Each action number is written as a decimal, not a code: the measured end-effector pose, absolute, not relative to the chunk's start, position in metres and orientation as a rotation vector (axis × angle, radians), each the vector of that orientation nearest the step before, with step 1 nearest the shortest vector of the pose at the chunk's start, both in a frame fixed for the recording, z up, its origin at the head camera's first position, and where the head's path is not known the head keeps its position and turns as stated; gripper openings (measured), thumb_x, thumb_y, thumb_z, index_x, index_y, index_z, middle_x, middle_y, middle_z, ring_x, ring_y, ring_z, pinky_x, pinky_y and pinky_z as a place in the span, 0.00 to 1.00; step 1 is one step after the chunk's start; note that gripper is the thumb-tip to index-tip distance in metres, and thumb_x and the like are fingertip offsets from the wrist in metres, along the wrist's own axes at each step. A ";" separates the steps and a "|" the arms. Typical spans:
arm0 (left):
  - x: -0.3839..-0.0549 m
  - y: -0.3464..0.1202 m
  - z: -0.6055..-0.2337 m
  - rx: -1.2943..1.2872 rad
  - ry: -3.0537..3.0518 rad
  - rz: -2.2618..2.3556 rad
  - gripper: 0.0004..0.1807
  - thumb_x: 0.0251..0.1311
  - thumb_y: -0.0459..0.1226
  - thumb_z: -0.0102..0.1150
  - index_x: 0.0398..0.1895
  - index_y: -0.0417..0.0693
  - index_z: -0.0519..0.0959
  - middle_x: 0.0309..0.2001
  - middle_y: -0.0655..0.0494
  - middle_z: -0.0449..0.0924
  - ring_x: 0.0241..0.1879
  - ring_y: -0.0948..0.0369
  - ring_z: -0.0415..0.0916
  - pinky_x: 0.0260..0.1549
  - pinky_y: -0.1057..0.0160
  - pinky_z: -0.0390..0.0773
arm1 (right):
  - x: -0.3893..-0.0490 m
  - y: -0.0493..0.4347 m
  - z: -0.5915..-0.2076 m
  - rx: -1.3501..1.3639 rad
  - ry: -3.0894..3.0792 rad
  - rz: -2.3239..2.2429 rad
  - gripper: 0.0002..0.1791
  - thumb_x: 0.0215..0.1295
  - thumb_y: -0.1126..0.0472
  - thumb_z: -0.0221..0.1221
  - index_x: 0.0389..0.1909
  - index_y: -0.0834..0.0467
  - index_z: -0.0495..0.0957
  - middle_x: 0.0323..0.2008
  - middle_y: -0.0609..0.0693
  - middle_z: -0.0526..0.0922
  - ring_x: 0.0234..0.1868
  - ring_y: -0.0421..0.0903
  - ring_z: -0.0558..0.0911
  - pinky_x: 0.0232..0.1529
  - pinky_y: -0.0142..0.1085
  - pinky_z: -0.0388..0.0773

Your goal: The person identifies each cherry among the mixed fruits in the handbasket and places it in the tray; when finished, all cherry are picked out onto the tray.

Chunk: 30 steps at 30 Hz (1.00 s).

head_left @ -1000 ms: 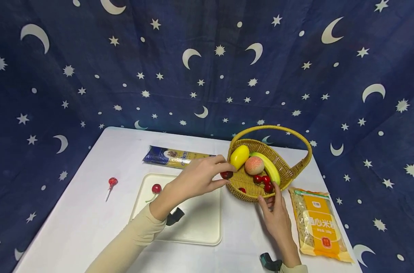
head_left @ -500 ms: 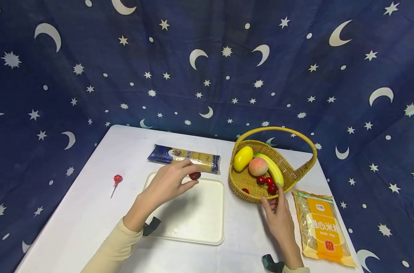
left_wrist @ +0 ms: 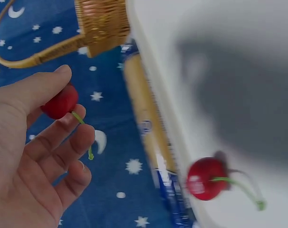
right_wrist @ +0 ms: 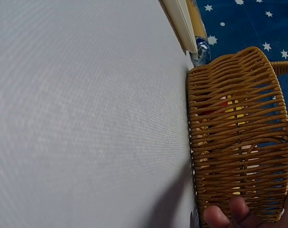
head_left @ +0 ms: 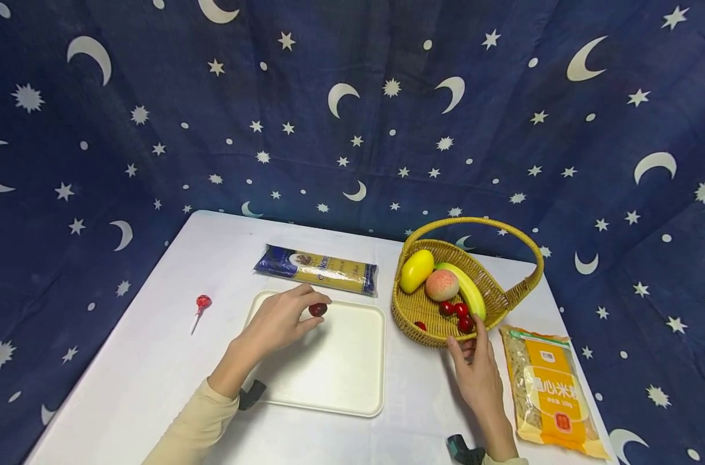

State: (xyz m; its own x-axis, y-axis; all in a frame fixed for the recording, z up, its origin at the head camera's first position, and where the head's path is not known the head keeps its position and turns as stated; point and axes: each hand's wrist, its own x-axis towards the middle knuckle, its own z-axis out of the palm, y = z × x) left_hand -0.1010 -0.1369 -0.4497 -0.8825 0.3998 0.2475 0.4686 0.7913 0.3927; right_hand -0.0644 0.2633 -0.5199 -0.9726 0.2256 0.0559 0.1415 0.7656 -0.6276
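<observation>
A starred curtain (head_left: pixel 305 174) backed the white table (head_left: pixel 227 248). Left hand (head_left: pixel 278 321) pinched one cherry (head_left: pixel 318 310) above one tray (head_left: pixel 335 365); right hand (head_left: pixel 478 374) held one basket (head_left: pixel 494 295), tray's 2 o'clock; one lollipop (head_left: pixel 203 301) lay at 10.

The held cherry (left_wrist: pixel 61 102) is glossy red with a green stem; the tray cherry (left_wrist: pixel 203 179) likewise red and green; the tray (head_left: pixel 335 371) plain cream; the basket (right_wrist: pixel 220 166) golden-brown, ribbed by its weave; the banana (head_left: pixel 468 290) yellow; the peach (head_left: pixel 442 285) pinkish-orange, speckled; the long packet (head_left: pixel 335 270) blue at 2 ends, gold between; the lollipop (head_left: pixel 203 301) red, white-sticked; the backdrop (head_left: pixel 305 169) navy, scattered with off-white moons, stars and dots.
</observation>
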 end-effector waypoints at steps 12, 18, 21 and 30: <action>-0.110 -0.146 -0.494 -0.620 -2.894 -0.565 0.19 0.57 0.41 0.79 0.52 0.56 0.88 0.41 0.60 0.86 0.30 0.65 0.77 0.28 0.64 0.77 | -0.064 0.263 -0.522 -0.289 -2.829 1.000 0.43 0.80 0.41 0.56 0.86 0.46 0.49 0.48 0.56 0.76 0.47 0.51 0.77 0.37 0.35 0.68; -0.114 -0.145 -0.508 -0.630 -2.908 -0.501 0.17 0.56 0.40 0.80 0.49 0.57 0.89 0.40 0.58 0.88 0.36 0.60 0.82 0.40 0.57 0.78 | -0.065 0.263 -0.522 -0.289 -2.821 0.999 0.42 0.80 0.42 0.56 0.86 0.47 0.50 0.48 0.56 0.76 0.46 0.51 0.77 0.38 0.36 0.68; -0.113 -0.146 -0.513 -0.624 -2.915 -0.482 0.15 0.54 0.39 0.80 0.45 0.58 0.90 0.39 0.59 0.88 0.39 0.59 0.82 0.43 0.57 0.74 | -0.065 0.262 -0.523 -0.285 -2.820 1.000 0.42 0.80 0.42 0.56 0.86 0.46 0.50 0.48 0.56 0.76 0.46 0.51 0.77 0.38 0.36 0.68; -0.113 -0.149 -0.513 -0.642 -2.919 -0.489 0.18 0.53 0.39 0.81 0.48 0.57 0.89 0.43 0.56 0.88 0.44 0.54 0.82 0.46 0.54 0.74 | -0.066 0.264 -0.523 -0.288 -2.809 1.014 0.42 0.80 0.43 0.57 0.86 0.47 0.51 0.47 0.56 0.76 0.46 0.51 0.77 0.39 0.36 0.68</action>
State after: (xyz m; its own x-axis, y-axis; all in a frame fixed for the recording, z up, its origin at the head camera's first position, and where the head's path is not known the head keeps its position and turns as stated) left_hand -0.1129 -0.1487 -0.5133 -0.9042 0.3888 0.1766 0.4252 0.8585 0.2866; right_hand -0.0659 0.2635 -0.5232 -0.9717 0.2264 0.0676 0.1310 0.7542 -0.6434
